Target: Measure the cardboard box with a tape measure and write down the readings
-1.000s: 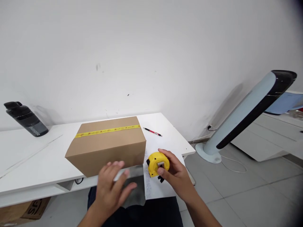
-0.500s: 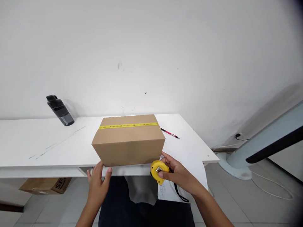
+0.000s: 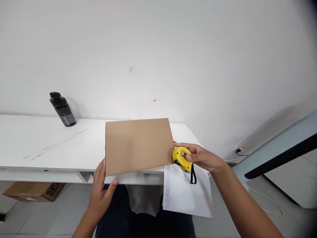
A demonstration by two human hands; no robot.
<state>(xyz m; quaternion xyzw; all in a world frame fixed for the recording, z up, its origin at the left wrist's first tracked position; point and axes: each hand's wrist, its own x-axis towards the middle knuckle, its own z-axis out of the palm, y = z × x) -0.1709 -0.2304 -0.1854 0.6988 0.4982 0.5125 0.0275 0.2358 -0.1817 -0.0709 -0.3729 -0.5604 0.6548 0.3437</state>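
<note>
A plain brown cardboard box [image 3: 138, 147] is tipped up on the white desk, with one broad face turned toward me. My left hand [image 3: 102, 185] holds the box at its lower left corner, fingers along the left side and thumb apart below the bottom edge. In my right hand [image 3: 199, 157] is a yellow tape measure [image 3: 182, 158] with a black wrist strap [image 3: 193, 175]. The fingertips of that hand also press against the box's right side. The blade of the tape measure is not drawn out. Behind the box, the pen is nearly hidden, only a red bit showing.
Sheets of paper [image 3: 187, 195] with writing overhang the front edge of the white desk [image 3: 49, 145]. A black water bottle [image 3: 63, 109] stands at the back left by the wall. Another cardboard box [image 3: 34, 191] lies below the desk. A pale upright appliance [image 3: 279, 148] stands at right.
The box has turned up, so its taped top is out of sight and one plain face shows. My right hand has risen to the right with the tape measure.
</note>
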